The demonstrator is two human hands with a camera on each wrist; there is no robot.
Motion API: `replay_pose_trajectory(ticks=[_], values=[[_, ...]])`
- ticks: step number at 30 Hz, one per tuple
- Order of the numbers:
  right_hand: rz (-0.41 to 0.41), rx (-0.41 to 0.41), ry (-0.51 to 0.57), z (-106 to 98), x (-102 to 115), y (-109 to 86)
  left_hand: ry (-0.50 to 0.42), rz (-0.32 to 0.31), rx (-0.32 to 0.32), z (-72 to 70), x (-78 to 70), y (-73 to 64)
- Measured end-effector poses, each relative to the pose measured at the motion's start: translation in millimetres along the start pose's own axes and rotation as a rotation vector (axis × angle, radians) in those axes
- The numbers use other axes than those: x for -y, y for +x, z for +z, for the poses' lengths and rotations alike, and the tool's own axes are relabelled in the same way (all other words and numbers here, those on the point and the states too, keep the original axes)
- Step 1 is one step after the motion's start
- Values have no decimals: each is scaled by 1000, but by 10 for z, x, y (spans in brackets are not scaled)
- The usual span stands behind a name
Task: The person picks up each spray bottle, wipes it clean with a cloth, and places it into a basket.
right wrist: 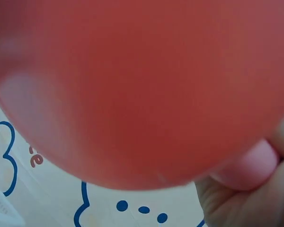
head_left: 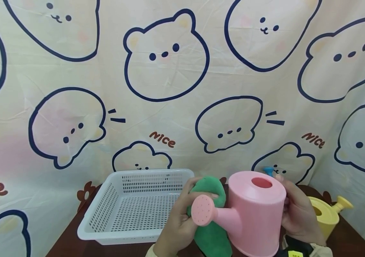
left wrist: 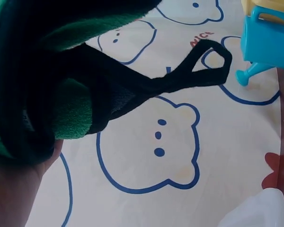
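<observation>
My right hand [head_left: 301,214] grips the handle of a pink watering can [head_left: 256,214], held up at the front right with its round sprinkler head [head_left: 202,210] pointing left. In the right wrist view, the can's pink body [right wrist: 146,94] fills most of the picture, and fingers [right wrist: 255,203] curl round its handle. Just behind the spout, my left hand [head_left: 179,221] holds a green fuzzy cloth [head_left: 213,239], thumb and fingers closed round it. The left wrist view shows the cloth's dark edging and a black hanging loop [left wrist: 213,80].
A white perforated plastic basket [head_left: 87,228] stands on the dark brown table [head_left: 70,235] at left. To the right is a yellow watering can [head_left: 330,219]. A blue watering can [left wrist: 270,40] is mostly hidden behind the pink one. A printed curtain [head_left: 166,78] hangs behind.
</observation>
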State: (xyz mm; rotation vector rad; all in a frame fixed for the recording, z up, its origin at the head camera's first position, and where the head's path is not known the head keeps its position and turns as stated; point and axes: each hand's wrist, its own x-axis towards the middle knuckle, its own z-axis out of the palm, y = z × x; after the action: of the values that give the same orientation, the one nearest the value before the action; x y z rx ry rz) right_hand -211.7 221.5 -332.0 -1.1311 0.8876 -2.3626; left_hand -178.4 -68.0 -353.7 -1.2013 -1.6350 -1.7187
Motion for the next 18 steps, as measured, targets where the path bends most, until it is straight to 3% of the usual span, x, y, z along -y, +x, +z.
replay_pose_trajectory(ticks=[5, 12, 15, 18], values=[[-85, 13, 53, -4, 9, 10, 8, -12, -8, 20, 7, 12], [-255, 12, 29, 26, -9, 69, 72, -142, -39, 74, 16, -1], [-303, -7, -21, 32, -3, 95, 101, -190, -102, 93, 9, 11], [-320, -40, -95, 15, 10, 100, 166, -250, -212, 107, 7, 48]])
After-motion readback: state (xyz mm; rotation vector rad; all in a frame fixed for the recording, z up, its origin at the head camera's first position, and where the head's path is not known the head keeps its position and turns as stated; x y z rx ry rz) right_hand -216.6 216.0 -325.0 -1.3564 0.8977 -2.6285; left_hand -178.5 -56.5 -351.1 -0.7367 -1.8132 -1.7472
